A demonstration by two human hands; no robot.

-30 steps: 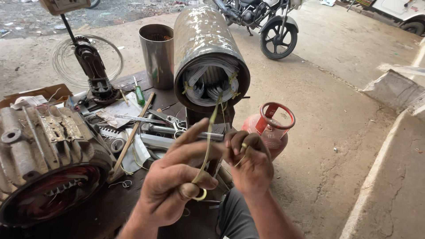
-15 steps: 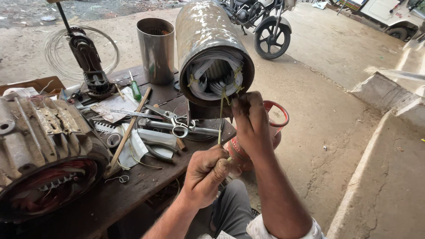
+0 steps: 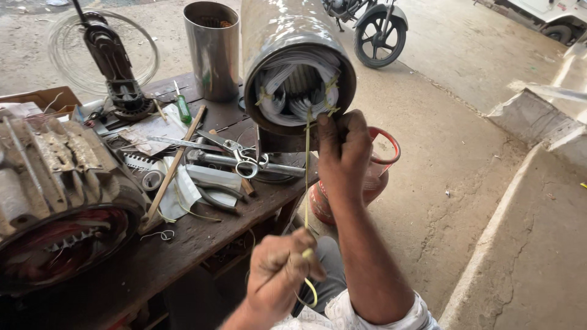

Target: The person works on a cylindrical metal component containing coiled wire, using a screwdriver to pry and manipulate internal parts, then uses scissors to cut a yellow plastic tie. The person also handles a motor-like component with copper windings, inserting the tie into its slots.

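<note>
Left hand (image 3: 280,275) fingers clenched on yellow cord (image 3: 306,183); right hand (image 3: 343,150) pinches it at the stator winding (image 3: 298,88)

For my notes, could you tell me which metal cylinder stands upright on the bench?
The smaller shiny steel cylinder, open end up; the large winding-filled cylinder lies sideways.

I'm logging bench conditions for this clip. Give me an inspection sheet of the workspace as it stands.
Surface: dark wooden bench, worn.
Job's things: cylindrical stator with white windings; yellow cord pulled taut from its mouth.
Clutter: scissors, metal can, finned motor housing, papers.
Hands: left hand grips the cord low; right hand at the stator mouth.
Cables: wire coil behind.
Surroundings: motorcycle, red cylinder, concrete ground.
</note>
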